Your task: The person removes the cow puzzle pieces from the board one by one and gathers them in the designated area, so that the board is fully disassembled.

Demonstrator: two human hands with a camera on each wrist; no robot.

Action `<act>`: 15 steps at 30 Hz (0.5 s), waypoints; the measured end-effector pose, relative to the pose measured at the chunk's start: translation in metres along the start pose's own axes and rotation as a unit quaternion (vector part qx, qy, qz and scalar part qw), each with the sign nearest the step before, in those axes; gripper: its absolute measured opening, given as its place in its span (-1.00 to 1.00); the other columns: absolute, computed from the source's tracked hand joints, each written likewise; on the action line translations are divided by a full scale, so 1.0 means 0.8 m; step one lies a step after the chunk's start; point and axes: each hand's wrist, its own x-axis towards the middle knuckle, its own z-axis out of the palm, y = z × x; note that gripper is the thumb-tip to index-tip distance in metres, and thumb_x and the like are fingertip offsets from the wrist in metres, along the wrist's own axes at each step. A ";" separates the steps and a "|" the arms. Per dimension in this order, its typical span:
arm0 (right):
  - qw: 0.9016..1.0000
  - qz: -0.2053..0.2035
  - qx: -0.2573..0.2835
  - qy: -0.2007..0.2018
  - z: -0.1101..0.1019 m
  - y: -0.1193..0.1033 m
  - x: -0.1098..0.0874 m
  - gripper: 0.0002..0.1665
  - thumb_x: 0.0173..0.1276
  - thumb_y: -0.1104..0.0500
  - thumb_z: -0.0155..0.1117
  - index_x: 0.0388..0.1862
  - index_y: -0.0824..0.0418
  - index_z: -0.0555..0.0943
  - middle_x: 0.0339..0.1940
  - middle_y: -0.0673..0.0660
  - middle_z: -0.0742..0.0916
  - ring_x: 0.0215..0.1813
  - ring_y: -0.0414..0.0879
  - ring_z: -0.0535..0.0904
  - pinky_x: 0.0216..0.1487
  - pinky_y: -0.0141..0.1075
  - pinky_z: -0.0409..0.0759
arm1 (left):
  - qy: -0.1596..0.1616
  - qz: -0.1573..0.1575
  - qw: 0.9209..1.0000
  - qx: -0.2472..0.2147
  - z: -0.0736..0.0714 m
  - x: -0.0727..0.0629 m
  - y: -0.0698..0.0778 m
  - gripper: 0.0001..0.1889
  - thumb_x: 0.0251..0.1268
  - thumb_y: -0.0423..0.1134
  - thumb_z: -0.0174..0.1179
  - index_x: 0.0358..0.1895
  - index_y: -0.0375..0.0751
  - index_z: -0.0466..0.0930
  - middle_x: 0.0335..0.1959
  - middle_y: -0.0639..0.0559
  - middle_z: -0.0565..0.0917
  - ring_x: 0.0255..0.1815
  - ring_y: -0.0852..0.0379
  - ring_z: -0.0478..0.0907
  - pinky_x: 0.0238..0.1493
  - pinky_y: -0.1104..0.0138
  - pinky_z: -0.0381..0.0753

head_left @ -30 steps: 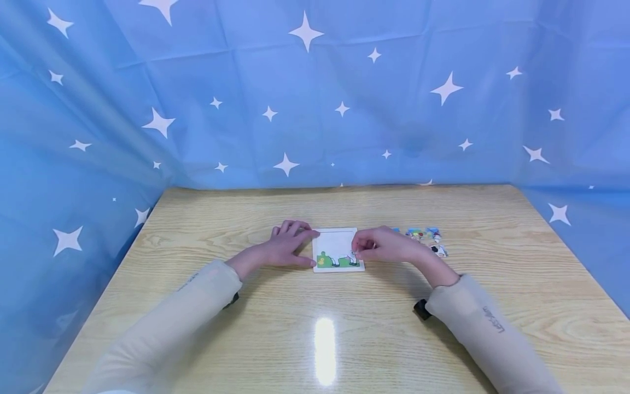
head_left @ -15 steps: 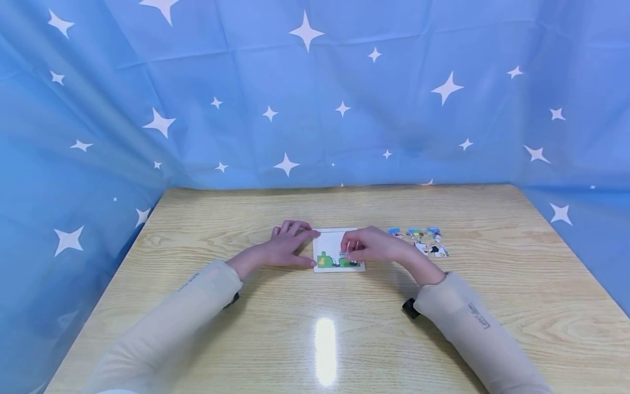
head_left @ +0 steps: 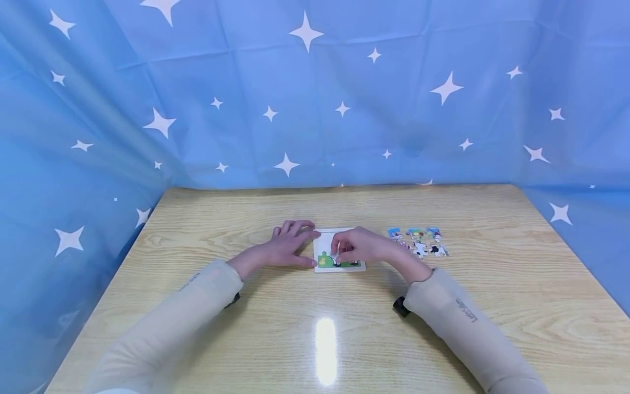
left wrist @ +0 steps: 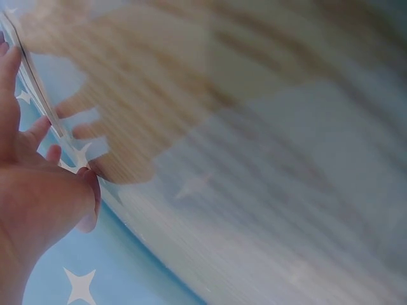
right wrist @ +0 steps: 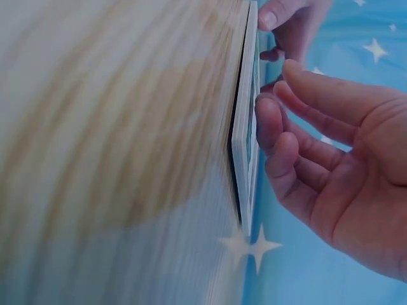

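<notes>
A small white-framed puzzle board (head_left: 339,271) lies on the table, with a green strip and cow legs along its near side and white above. My left hand (head_left: 290,246) rests spread at the board's left edge, thumb near the lower corner. Over the lower part of the board is my right hand (head_left: 361,245), its loosely bent fingertips touching the picture. No loose piece shows in it in the right wrist view, where the board appears edge-on. Its fingers hide some of the cow. In the left wrist view, my left hand (left wrist: 44,203) shows beside the table surface.
Several loose puzzle pieces (head_left: 420,249) lie in two rows right of the board, partly cow-patterned. The wooden table (head_left: 246,328) reaches back to a blue star-printed cloth (head_left: 315,109), which hangs behind and along both sides.
My right hand has slid left along the board's lower strip, from its right edge to about its middle. More loose pieces now show behind it. My left hand stays put.
</notes>
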 end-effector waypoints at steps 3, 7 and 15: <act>1.000 0.004 -0.002 -0.005 0.001 -0.004 0.004 -0.91 0.58 0.33 0.36 -0.02 0.33 0.68 -0.29 0.02 0.76 -0.28 -0.25 0.59 -0.11 -0.29 0.60 | -0.001 0.002 1.000 0.003 0.001 0.000 -0.002 -0.15 0.58 0.12 0.33 0.75 -0.13 0.24 0.78 -0.18 0.10 0.66 -0.33 0.03 0.35 -0.09 0.19; 1.000 0.002 -0.013 -0.008 0.003 -0.007 0.011 -0.91 0.59 0.33 0.37 -0.01 0.33 0.69 -0.31 0.03 0.75 -0.31 -0.25 0.57 -0.15 -0.30 0.59 | -0.003 0.004 1.000 0.003 0.003 0.001 -0.003 -0.15 0.59 0.11 0.33 0.76 -0.16 0.23 0.78 -0.16 0.12 0.66 -0.34 0.03 0.38 -0.15 0.18; 1.000 0.004 -0.016 -0.011 0.008 -0.009 0.018 -0.86 0.55 0.35 0.42 0.02 0.32 0.70 -0.33 0.01 0.77 -0.35 -0.25 0.61 -0.17 -0.32 0.61 | -0.004 0.006 1.000 0.006 0.003 0.002 -0.004 -0.15 0.60 0.12 0.33 0.75 -0.16 0.23 0.78 -0.15 0.13 0.66 -0.35 0.03 0.42 -0.21 0.18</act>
